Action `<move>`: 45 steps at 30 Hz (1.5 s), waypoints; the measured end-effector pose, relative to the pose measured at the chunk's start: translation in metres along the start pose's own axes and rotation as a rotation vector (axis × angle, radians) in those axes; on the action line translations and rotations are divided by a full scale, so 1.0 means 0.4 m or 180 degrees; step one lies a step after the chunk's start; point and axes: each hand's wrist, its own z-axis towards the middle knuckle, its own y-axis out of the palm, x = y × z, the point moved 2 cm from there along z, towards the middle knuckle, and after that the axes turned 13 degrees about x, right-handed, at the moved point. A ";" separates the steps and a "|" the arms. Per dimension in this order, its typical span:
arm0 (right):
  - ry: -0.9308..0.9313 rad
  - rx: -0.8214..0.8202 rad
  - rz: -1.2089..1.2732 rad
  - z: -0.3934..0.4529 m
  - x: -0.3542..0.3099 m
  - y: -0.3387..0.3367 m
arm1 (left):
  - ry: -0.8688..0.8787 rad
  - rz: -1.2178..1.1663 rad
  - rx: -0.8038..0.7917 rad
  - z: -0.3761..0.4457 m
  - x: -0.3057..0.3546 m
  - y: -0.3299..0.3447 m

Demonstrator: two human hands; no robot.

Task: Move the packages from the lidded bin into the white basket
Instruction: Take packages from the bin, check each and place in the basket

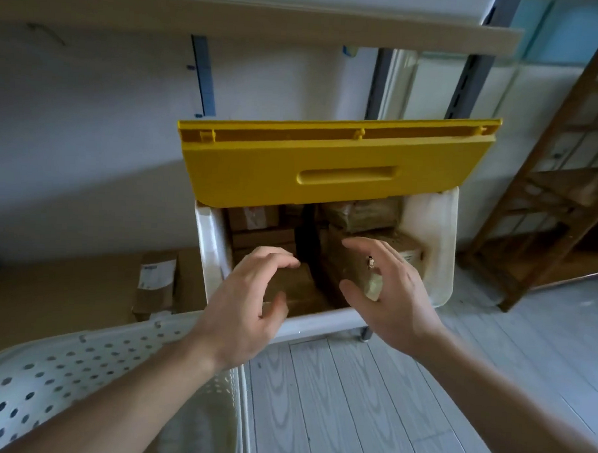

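A: Entry: brown packages (324, 248) are sitting inside the white lidded bin (442, 246), stacked in two groups with a dark gap running between them. One at the back left is showing a white label.

B: Lid position?

A: The yellow lid (322, 165) is standing raised, tilted up over the back of the bin, handle recess facing the camera.

B: Hands?

A: Both are reaching over the front rim. The left hand (249, 303) is hovering above the near left package, fingers loosely curved, gripping nothing. The right hand (387, 288) is spreading open beside the right stack, thumb and fingers apart; contact cannot be told.

B: Basket?

A: The white perforated basket (54, 380) is sitting at lower left, under the left forearm. A cardboard box (156, 281) is lying just left of the bin; a wooden rack (559, 189) is standing at right.
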 end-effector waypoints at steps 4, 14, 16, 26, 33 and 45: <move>0.0165 0.0345 -0.0395 0.018 0.036 -0.014 | -0.0180 0.0072 -0.0159 0.002 -0.011 0.048; -0.0079 0.0359 -0.0759 0.024 0.031 0.010 | -0.1730 0.0770 -0.0225 0.023 -0.064 0.114; -0.0072 -0.0164 -0.0559 0.017 0.011 0.051 | -0.2027 0.0713 -0.0189 0.031 -0.061 0.125; 0.1328 -0.1274 -0.0918 0.052 0.013 0.229 | -0.3398 0.0201 0.0034 0.062 -0.081 0.141; 0.1825 -0.1490 -0.1289 0.065 0.014 0.288 | -0.3722 0.0082 0.0060 0.074 -0.093 0.148; 0.1579 -0.0523 -0.1116 0.084 -0.022 0.187 | -0.2947 0.0034 0.0073 0.076 -0.015 0.082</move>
